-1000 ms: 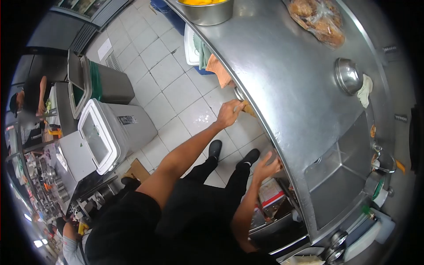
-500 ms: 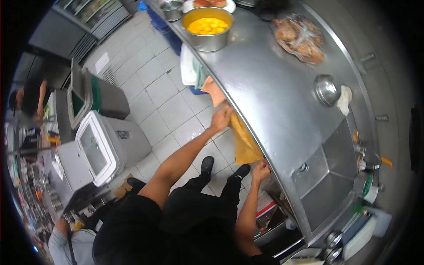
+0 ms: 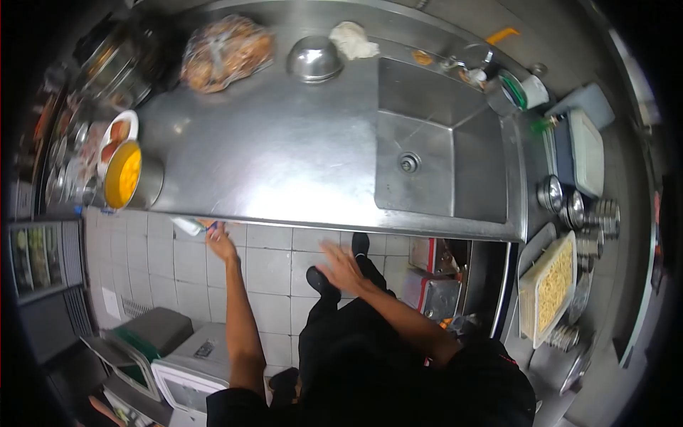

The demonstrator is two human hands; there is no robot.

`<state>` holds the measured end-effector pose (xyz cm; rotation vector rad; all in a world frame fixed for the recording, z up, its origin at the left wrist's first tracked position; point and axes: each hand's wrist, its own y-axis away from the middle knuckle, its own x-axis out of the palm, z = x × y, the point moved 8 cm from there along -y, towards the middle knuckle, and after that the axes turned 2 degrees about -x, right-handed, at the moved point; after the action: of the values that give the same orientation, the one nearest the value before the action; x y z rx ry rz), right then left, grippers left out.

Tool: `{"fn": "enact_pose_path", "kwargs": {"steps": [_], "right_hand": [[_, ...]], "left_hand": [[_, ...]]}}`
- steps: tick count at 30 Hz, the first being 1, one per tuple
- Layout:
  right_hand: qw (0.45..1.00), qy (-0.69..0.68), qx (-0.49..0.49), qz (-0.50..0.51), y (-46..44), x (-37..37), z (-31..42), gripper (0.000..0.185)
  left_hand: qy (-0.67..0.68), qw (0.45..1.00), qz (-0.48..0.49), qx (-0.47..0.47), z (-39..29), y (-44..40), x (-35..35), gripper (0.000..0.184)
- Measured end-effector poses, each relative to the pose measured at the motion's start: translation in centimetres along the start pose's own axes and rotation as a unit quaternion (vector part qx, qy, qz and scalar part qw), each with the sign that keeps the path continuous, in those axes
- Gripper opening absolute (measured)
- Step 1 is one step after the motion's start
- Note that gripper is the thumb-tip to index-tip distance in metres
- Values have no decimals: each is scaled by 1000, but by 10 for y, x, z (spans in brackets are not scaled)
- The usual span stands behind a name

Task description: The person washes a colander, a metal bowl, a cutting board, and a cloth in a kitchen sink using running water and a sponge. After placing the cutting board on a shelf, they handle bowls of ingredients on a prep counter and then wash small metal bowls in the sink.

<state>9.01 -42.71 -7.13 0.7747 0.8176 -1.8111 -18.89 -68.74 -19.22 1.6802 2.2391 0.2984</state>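
Observation:
My left hand [image 3: 222, 243] reaches to the front edge of the steel counter [image 3: 270, 142], over a partly hidden container [image 3: 188, 225] below it; what its fingers hold, if anything, is too small to tell. My right hand [image 3: 341, 267] hangs over the tiled floor, blurred, its fingers spread with nothing in them. On the counter lie a clear bag of brown food [image 3: 226, 55], an upturned metal bowl [image 3: 314, 60] and a white cloth [image 3: 353, 40]. A metal pot with yellow contents [image 3: 128, 179] stands at the left end.
A sink [image 3: 416, 167] is set into the counter's right part. Farther right stands a tray of noodles [image 3: 551, 288]. Bins [image 3: 192, 370] stand at the lower left. Red-and-white boxes [image 3: 434, 292] sit under the counter. A forearm of another person [image 3: 105, 409] shows at the bottom left.
The view has swung round to face the counter. The yellow-brown cloth or bag that hung between my hands is out of sight. My hands are farther apart, and the right one has opened.

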Motion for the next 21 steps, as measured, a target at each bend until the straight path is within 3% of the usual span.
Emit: {"fn": "enact_pose_path", "kwargs": {"steps": [2,4,6,7,8,10,12,15,17,18,21], "right_hand": [[999,-47,-4,-25,9,-69,16,29],[990,-118,-3,-82,12,-135,-11,26],[977,-67,128,-157,4,-201,-84,15],[936,-163,243,-196,-5,-228,-132,12],[948,-75,244,-190,-19,-252,-181,19],[950,-86,292,-76,-34,-247,-307,27],[942,4,315,111,-33,-218,-428,35],[920,86,150,351,58,-102,-663,36],[926,59,275,252,71,-108,-661,35],[911,59,390,116,63,-132,-664,35],[929,27,346,-125,13,-148,-656,37]], "left_hand": [[-4,991,-36,133,-36,31,-15,27],[-40,982,-46,178,-86,77,2,25],[-81,970,-59,222,-132,126,26,23],[-115,953,-13,280,-155,144,57,21],[-151,929,33,335,-174,163,89,18],[-180,898,140,376,-196,187,164,19],[-299,857,189,374,-205,199,239,29],[-407,823,192,346,-170,169,324,41],[-496,737,155,433,-160,166,361,48],[-505,735,149,427,-156,164,370,48],[-576,701,92,411,-157,171,378,47]]}}
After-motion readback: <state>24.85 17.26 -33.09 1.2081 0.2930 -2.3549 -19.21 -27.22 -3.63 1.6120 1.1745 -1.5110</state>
